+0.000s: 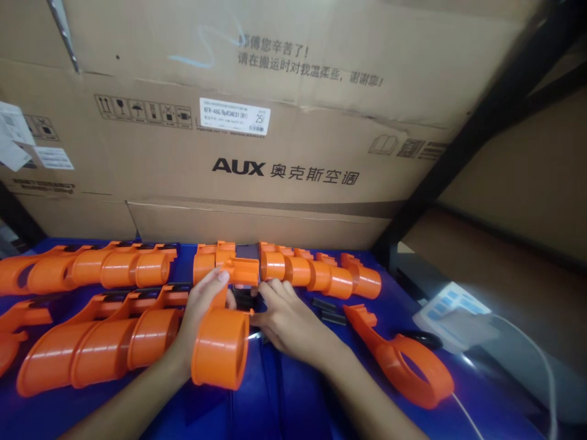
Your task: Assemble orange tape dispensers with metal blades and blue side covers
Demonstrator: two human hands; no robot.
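My left hand (204, 305) is wrapped round the narrow neck of an orange plastic part (220, 348), whose wide ring hangs toward me and whose slotted end points up and right. Just right of it, my right hand (279, 311) has its fingers bent and pressed together near small black pieces; what they hold, if anything, is hidden. Similar orange parts (105, 348) lie in rows to the left, some with black strips on their ends. Another row (321, 275) stands behind my right hand.
A large cardboard box (293, 140) rises behind the blue table surface (298, 391). One orange part (413, 366) lies at the right, near black strips (332, 316), a plastic bag (454, 318) and a white cable (545, 354). A dark metal post (440, 153) slants upward at the right.
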